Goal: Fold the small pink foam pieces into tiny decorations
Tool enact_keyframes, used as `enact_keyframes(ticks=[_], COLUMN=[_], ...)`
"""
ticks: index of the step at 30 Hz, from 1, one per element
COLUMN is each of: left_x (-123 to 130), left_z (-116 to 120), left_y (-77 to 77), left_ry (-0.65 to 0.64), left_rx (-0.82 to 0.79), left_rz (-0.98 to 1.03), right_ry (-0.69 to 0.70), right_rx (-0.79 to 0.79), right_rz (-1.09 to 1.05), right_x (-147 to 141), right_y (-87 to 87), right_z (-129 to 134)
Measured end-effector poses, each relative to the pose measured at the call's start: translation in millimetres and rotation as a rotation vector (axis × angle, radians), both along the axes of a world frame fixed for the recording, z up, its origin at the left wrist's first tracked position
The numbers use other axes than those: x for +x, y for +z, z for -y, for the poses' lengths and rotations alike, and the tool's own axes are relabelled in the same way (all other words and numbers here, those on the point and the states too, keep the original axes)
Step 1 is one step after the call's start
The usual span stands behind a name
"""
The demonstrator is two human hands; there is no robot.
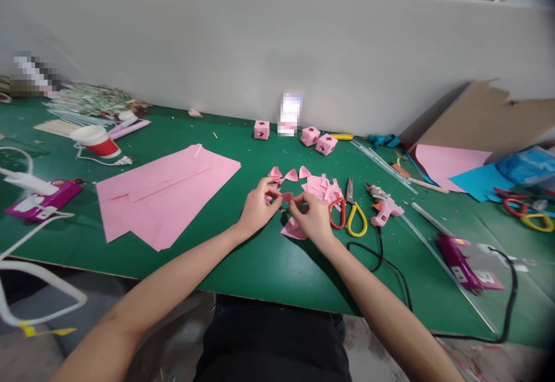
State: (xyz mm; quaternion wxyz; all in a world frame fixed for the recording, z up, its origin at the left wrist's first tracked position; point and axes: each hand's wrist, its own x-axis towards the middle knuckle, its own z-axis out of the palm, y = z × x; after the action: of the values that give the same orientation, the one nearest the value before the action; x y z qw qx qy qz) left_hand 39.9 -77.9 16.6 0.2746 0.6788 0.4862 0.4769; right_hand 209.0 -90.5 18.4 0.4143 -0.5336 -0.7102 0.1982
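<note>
Both hands are in close now, the left hand point(258, 208) and the right hand point(314, 215) pinching a small pink paper piece point(287, 196) between fingertips, just above the green table point(243, 272)! Right behind them sit folded pink paper petals point(304, 171), with cut pink scraps point(324, 186) heaped beside the right hand. Further right, the scissors point(349, 191) lie near the pink glue gun point(384, 211). Over left, large pink paper sheets point(173, 200) spread wide, while three pink paper polyhedra point(262, 130) stand near the grey partition point(208, 52).
</note>
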Motion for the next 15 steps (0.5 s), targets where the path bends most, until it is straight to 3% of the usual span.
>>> enact_keyframes(ticks=[5, 9, 15], left_x=[-0.4, 0.4, -1.6], left_z=[3.4, 7.7, 7.4], left_y=[-2.8, -3.0, -0.5], left_ry=[0.067, 0.047, -0.033], left_rx=[0.049, 0.100, 0.158], left_rz=[-0.184, -0.316, -0.192], right_ry=[0.043, 0.110, 0.105], right_rx=[0.124, 0.234, 0.259], right_rz=[0.110, 0.207, 0.182], right_x=[2.0, 3.5, 7.5], right_y=[2.0, 4.4, 6.7], right_z=[0.1, -0.5, -2.1])
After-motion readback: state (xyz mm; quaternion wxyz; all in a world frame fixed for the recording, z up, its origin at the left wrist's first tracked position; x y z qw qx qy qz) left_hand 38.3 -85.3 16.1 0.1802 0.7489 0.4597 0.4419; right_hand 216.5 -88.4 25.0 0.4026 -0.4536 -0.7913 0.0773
